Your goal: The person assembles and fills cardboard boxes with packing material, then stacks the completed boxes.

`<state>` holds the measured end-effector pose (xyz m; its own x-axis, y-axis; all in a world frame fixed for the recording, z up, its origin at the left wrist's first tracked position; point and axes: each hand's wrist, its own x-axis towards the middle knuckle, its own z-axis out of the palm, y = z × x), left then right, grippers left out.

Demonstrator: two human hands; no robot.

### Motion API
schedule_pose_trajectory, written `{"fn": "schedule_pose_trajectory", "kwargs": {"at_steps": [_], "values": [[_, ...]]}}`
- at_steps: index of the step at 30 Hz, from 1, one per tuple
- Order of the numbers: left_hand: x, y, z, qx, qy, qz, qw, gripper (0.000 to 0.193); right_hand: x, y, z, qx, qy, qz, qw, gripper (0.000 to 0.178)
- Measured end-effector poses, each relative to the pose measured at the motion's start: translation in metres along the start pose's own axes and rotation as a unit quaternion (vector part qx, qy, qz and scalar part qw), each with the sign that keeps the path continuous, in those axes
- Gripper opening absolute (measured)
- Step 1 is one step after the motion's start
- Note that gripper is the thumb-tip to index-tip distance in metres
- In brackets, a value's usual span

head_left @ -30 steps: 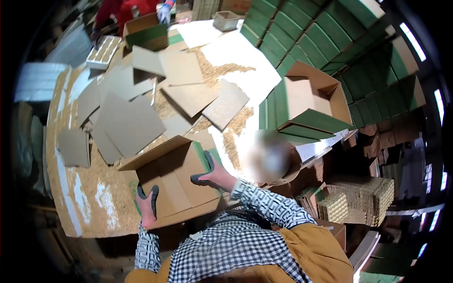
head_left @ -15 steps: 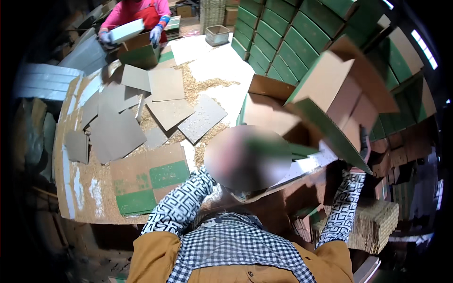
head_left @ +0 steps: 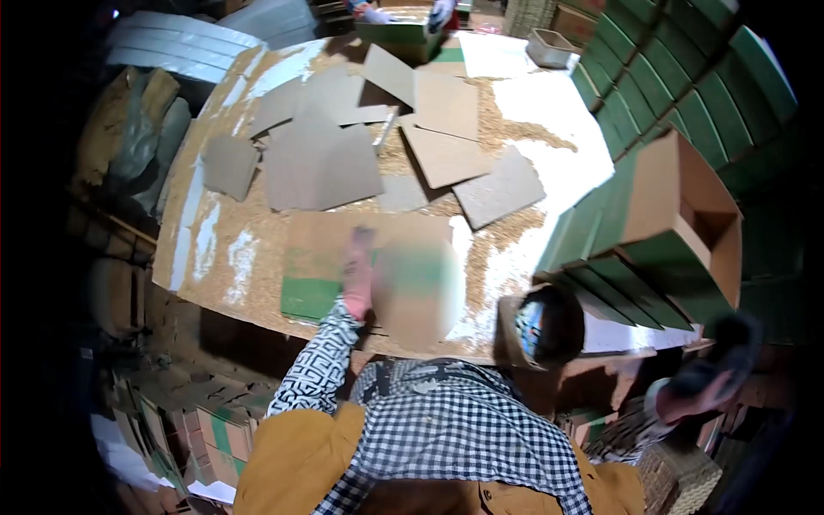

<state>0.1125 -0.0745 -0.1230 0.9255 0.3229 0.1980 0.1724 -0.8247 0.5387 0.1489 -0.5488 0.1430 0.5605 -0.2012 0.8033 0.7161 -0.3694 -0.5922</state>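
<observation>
My left hand, in a pinkish glove below a black-and-white patterned sleeve, lies on a flat folded carton of brown and green cardboard. Its fingers are stretched forward, slightly smeared. A blurred patch covers the carton's right part. Off the table's right front edge is my right hand, dark-gloved and smeared by motion, so its fingers cannot be made out. Nearest to it, an open brown-and-green carton is set down on the right side of the table. Between my hands a round tub holds small colourful pieces.
Loose grey-brown cardboard sheets lie across the table among scattered sawdust-like crumbs. Green cartons are stacked high at the right. Across the table, a co-worker's gloved hands are at another carton. A small square bin stands nearby.
The open carton that my right hand held up now stands on the table, and that hand has come away from it. My left hand now lies on the flat carton. My view has turned.
</observation>
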Motion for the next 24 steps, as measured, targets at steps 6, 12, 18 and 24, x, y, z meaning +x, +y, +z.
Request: {"fn": "schedule_pose_trajectory", "kwargs": {"at_steps": [6,12,18,24], "values": [[-0.021,-0.205,-0.061,0.165,0.023,-0.337,0.927,0.08,-0.231,0.088,0.277,-0.076,-0.375,0.445,0.81,0.079],[-0.027,-0.225,-0.07,-0.272,0.082,-0.304,0.91,0.048,-0.335,0.106,0.307,-0.123,-0.319,0.443,0.829,0.073],[-0.01,-0.143,-0.207,-0.578,0.097,-0.104,0.803,0.036,-0.2,0.003,0.295,0.061,-0.247,0.398,0.882,0.045],[0.023,-0.179,-0.204,-0.453,0.195,-0.091,0.865,0.039,-0.194,-0.049,0.334,0.205,-0.129,0.37,0.897,0.024]]}}
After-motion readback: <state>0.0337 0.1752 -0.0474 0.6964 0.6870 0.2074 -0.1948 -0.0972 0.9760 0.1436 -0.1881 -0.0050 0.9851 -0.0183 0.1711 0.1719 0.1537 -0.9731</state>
